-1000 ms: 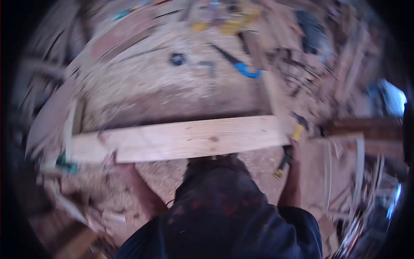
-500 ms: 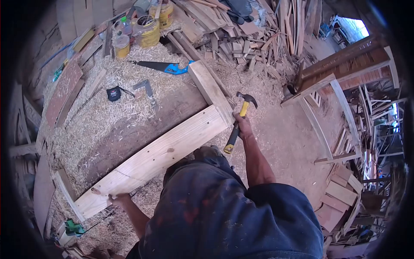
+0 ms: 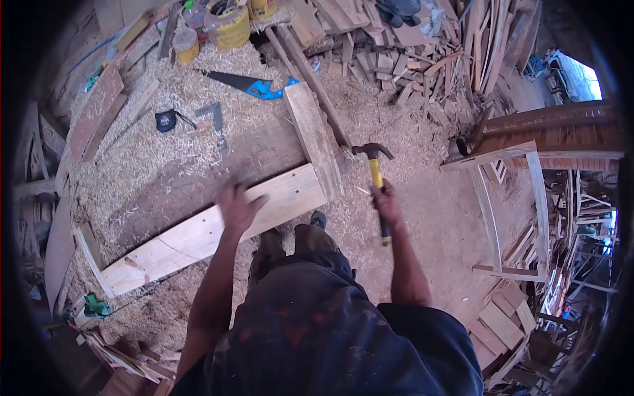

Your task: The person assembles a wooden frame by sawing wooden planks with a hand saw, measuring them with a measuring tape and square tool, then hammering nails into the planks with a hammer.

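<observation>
My right hand (image 3: 388,203) is closed round the dark and yellow handle of a claw hammer (image 3: 375,168), held head up to the right of the wooden frame. Over the middle of the long pale board (image 3: 178,249) is my left hand (image 3: 239,210), fingers spread and slightly blurred; whether it touches the board I cannot tell. The board meets an upright-angled piece (image 3: 314,138) at its right end and a short piece (image 3: 94,264) at its left end. A thin light stick or nail shows beside my right fingers.
Beyond the board lie a blue-handled saw (image 3: 241,84), a tape measure (image 3: 166,120) and a metal square (image 3: 216,119) among wood shavings. Yellow buckets (image 3: 228,30) stand farther back. A slatted wooden piece (image 3: 548,142) and curved frame are at the right, near stacked offcuts (image 3: 502,317).
My left hand has left the board's left end and moved right, over its middle, with fingers spread. The camera view has shifted, and my right hand still holds the hammer.
</observation>
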The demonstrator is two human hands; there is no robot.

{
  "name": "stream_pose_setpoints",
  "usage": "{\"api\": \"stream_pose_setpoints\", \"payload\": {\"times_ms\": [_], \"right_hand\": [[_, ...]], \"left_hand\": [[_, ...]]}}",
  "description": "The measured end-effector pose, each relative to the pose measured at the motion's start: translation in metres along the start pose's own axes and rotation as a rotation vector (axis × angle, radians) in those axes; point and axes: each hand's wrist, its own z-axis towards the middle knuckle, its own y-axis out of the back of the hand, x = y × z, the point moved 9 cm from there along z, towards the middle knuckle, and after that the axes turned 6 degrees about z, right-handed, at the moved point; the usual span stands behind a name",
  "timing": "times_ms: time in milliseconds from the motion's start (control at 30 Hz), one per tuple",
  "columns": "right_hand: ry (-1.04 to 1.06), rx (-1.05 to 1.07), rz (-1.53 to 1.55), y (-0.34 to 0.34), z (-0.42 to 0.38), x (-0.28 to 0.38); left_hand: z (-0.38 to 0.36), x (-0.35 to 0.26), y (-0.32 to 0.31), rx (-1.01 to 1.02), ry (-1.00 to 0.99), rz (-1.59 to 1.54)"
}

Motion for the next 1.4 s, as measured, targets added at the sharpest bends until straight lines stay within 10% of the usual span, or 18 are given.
{"api": "stream_pose_setpoints", "payload": {"times_ms": [167,333,433,567,700,967,1100,1200,1400], "right_hand": [[-0.049,-0.074,-0.152,0.137,0.012,0.048],[-0.003,-0.548,0.377,0.211,0.049,0.066],[0.145,-0.354,0.156,0.148,0.077,-0.018],[-0.487,0.199,0.053,-0.054,-0.019,-0.039],[-0.307,0.282,-0.148,-0.006,0.008,-0.025],[-0.044,-0.354,0.292,0.092,0.101,-0.041],[-0.504,0.226,0.139,-0.070,0.001,-0.018],[-0.300,0.356,-0.191,-0.019,0.027,0.004],[-0.092,-0.300,0.285,0.141,0.090,0.048]], "left_hand": [[0.059,-0.121,-0.012,0.189,0.024,0.039],[0.062,-0.118,-0.021,0.122,0.042,0.041],[0.063,-0.118,-0.021,0.109,0.011,0.057],[0.061,-0.116,-0.021,0.173,0.039,0.083],[0.061,-0.116,-0.018,0.103,0.020,0.081],[0.059,-0.119,-0.016,0.049,0.006,0.081],[0.055,-0.114,-0.023,0.109,0.052,0.119],[0.060,-0.117,-0.025,0.080,0.021,0.138],[0.061,-0.117,-0.030,0.130,0.004,0.209]]}}
